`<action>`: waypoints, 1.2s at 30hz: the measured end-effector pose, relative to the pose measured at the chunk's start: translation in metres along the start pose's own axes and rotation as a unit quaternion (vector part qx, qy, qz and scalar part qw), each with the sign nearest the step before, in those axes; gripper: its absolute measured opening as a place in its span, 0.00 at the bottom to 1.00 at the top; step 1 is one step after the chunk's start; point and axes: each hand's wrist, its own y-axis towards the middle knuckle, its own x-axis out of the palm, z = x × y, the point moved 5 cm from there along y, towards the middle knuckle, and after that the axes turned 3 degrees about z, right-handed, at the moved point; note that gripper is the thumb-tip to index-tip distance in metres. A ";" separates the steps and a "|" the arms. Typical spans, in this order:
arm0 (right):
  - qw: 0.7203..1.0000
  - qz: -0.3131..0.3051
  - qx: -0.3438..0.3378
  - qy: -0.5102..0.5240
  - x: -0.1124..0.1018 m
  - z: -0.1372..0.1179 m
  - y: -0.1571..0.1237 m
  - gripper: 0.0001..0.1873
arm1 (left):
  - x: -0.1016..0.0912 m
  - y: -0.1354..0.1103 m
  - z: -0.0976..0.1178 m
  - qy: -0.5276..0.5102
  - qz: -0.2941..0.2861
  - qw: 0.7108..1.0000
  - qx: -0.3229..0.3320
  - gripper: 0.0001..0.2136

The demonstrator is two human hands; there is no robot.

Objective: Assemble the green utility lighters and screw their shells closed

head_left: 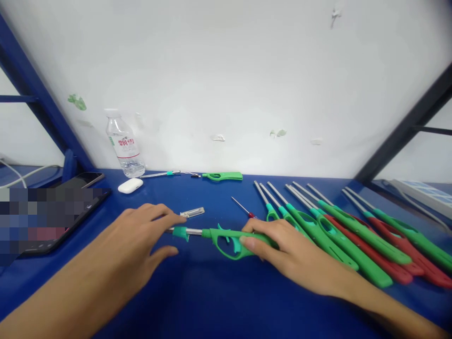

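A green long-nosed gas lighter [229, 234] lies across the middle. My right hand [278, 240] closes round its handle, thumb on the near side. Turquoise parts show at its trigger loop, and a turquoise collar [181, 232] sits on its metal tube, apart from the green body. My left hand [150, 235] is at the tube's left end, thumb and fingers apart; the hand hides that end. Just beyond its fingertips lies a clear plastic piece [192, 213]. A thin screwdriver [251, 215] with a red handle lies behind my right hand, partly hidden.
Several green and red lighters [339, 240] lie side by side at the right. Near the wall are another green lighter body [223, 176], a metal tube [155, 175], a water bottle [123, 146] and a white case [130, 185]. A dark tablet [70, 226] lies left on the blue table [197, 301].
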 end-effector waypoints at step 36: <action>0.934 -0.094 0.130 0.319 0.009 0.021 0.003 0.34 | 0.008 0.015 0.070 0.018 0.128 0.978 0.161 0.17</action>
